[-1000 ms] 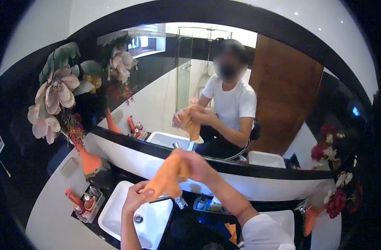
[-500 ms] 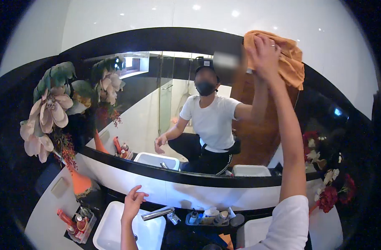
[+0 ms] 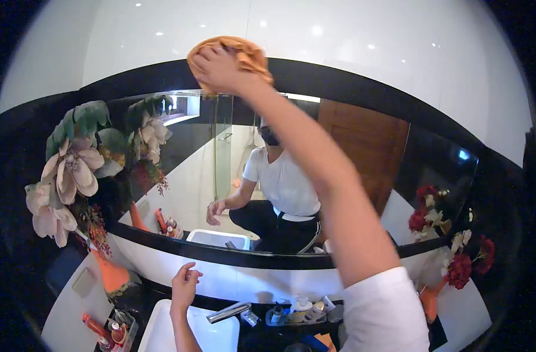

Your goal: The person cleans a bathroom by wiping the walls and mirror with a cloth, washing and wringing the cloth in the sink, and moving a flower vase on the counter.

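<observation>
My right hand (image 3: 221,69) is closed on an orange cloth (image 3: 253,56) and presses it against the black frame (image 3: 315,73) along the top of the wide mirror (image 3: 362,135). Part of the cloth bunches up around my fingers and overlaps the white wall above. Lower down, my left hand (image 3: 185,284) hovers over the white sink (image 3: 212,328), beside the chrome faucet (image 3: 228,312). Its fingers are loosely curled and apart, with nothing in them. My raised right arm hides part of the mirror and of my reflection.
At left, large pale artificial flowers (image 3: 74,170) stand in an orange vase (image 3: 111,273), near a caddy of red bottles (image 3: 118,334). A tray of toiletries (image 3: 297,317) sits behind the counter's middle. Red flowers (image 3: 460,270) in another orange vase (image 3: 430,302) stand at right.
My right hand has swept the orange cloth leftward along the top frame, from the right side to left of centre. My left hand stays over the sink. The view has shifted slightly.
</observation>
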`<state>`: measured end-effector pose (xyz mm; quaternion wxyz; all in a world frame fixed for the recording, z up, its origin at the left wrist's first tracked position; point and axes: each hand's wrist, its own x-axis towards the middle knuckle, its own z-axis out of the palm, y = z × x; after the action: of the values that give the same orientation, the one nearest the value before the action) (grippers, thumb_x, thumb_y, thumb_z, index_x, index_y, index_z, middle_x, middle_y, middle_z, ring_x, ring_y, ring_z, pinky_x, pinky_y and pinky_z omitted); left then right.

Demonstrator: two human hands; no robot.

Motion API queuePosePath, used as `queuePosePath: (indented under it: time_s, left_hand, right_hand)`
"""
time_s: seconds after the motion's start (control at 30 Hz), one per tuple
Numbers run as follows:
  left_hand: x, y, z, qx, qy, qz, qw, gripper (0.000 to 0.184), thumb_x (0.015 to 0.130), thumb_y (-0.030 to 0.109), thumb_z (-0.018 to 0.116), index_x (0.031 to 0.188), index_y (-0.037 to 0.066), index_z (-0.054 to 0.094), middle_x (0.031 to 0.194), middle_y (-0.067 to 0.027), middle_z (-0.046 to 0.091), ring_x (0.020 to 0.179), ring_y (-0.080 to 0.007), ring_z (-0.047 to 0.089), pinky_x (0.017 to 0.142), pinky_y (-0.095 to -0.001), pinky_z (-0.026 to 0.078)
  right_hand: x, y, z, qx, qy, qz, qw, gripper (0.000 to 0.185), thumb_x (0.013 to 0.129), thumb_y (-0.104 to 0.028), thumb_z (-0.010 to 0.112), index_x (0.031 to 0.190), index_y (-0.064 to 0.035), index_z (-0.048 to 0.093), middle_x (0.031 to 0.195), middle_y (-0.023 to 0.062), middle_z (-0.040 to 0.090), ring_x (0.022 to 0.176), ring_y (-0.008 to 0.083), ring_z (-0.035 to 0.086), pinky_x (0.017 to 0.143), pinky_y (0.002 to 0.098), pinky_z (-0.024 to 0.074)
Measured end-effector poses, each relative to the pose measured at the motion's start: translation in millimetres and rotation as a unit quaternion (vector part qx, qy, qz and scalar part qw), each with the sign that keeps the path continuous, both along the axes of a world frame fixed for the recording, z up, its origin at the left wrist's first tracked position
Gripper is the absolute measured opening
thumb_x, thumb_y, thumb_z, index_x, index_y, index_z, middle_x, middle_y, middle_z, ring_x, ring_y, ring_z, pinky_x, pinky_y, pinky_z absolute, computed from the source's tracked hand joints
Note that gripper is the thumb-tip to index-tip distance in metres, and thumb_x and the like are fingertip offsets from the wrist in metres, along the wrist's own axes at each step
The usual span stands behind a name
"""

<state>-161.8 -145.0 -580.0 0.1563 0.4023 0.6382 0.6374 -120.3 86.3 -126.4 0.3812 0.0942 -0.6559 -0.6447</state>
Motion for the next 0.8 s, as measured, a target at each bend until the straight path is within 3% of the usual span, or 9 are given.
queuePosePath:
  time_s: [0.1,0.17,0.2,0.33,0.5,0.57,0.6,0.67,0.8]
  left_hand:
    - [-10,-5,-9,-0.032,0.02,0.02,0.999,0.031,0.082,0.012,0.053,0.11,0.001,0.056,0.081,-0.0112,0.065,0.067,-0.0156,0.059,0.064,-0.0276,0.048]
    - [-19,-10,-18,-0.05,0.029,0.026,0.998,0.03,0.082,0.012,0.053,0.11,0.001,0.056,0.081,-0.0116,0.065,0.067,-0.0162,0.06,0.063,-0.0282,0.048]
    - [-24,-13,-23,-0.069,0.038,0.037,0.996,0.03,0.082,0.012,0.054,0.109,0.001,0.057,0.08,-0.0121,0.065,0.066,-0.0168,0.06,0.063,-0.0288,0.048]
    - [-40,-20,-47,-0.049,0.03,0.053,0.997,0.029,0.082,0.013,0.054,0.108,0.001,0.058,0.081,-0.0131,0.065,0.066,-0.019,0.062,0.063,-0.03,0.048]
    - [-43,-7,-62,-0.058,0.042,0.037,0.997,0.026,0.083,0.015,0.055,0.105,0.002,0.06,0.083,-0.0157,0.065,0.069,-0.0226,0.063,0.065,-0.0313,0.048]
    - [-36,-3,-46,-0.086,0.059,0.044,0.994,0.026,0.083,0.016,0.055,0.105,0.003,0.06,0.087,-0.0158,0.065,0.07,-0.0233,0.063,0.066,-0.0314,0.048]
    - [-32,1,-39,-0.076,0.063,0.037,0.994,0.026,0.083,0.016,0.056,0.106,0.004,0.06,0.088,-0.0152,0.065,0.071,-0.0236,0.063,0.066,-0.0315,0.048]
    - [-32,10,-46,-0.018,0.067,0.036,0.997,0.024,0.082,0.016,0.057,0.104,0.004,0.06,0.09,-0.0129,0.064,0.072,-0.0248,0.062,0.066,-0.0326,0.048]
    - [-30,11,-5,0.013,0.155,0.159,0.975,0.019,0.082,0.011,0.056,0.098,0.003,0.061,0.086,-0.012,0.064,0.07,-0.0244,0.061,0.066,-0.033,0.047]
  right_hand:
    - [115,45,-20,-0.01,-0.055,0.028,0.998,0.026,0.076,-0.027,0.053,0.1,-0.0201,0.061,0.123,0.0089,0.049,0.12,0.0332,0.038,0.095,0.0516,0.0326]
    - [218,74,-39,-0.146,0.028,-0.027,0.989,0.024,0.086,-0.03,0.047,0.104,-0.0193,0.059,0.135,0.0121,0.039,0.127,0.0323,0.032,0.104,0.0434,0.0266]
    - [265,56,-51,-0.402,0.177,-0.085,0.894,0.053,0.086,-0.04,0.048,0.126,-0.0055,0.046,0.138,0.0132,0.035,0.129,0.0298,0.029,0.107,0.038,0.0212]
    - [401,81,-66,-0.366,0.301,-0.203,0.857,0.054,0.092,-0.04,0.031,0.132,-0.0038,0.036,0.139,0.0197,0.029,0.129,0.0378,0.024,0.108,0.0404,0.0183]
    - [336,80,-59,-0.336,0.368,-0.181,0.848,0.053,0.093,-0.036,0.028,0.134,-0.004,0.031,0.139,0.0214,0.027,0.128,0.0396,0.025,0.104,0.0449,0.0243]
    - [258,37,-51,-0.34,0.315,-0.16,0.872,0.041,0.09,-0.028,0.035,0.124,-0.0058,0.044,0.133,0.0198,0.037,0.124,0.0379,0.033,0.102,0.045,0.0287]
    - [221,13,-44,-0.308,0.211,-0.269,0.888,0.049,0.092,-0.032,0.036,0.131,-0.0025,0.038,0.137,0.0193,0.033,0.127,0.0369,0.028,0.105,0.0427,0.0209]
    - [141,32,-30,-0.167,0.077,-0.139,0.973,0.03,0.085,-0.026,0.043,0.103,-0.0091,0.06,0.13,0.014,0.043,0.119,0.0353,0.04,0.1,0.0434,0.0329]
    - [-49,-19,0,-0.096,-0.167,0.071,0.979,0.029,0.088,-0.02,0.043,0.108,-0.0001,0.054,0.124,0.0132,0.045,0.118,0.0321,0.038,0.102,0.0415,0.0304]
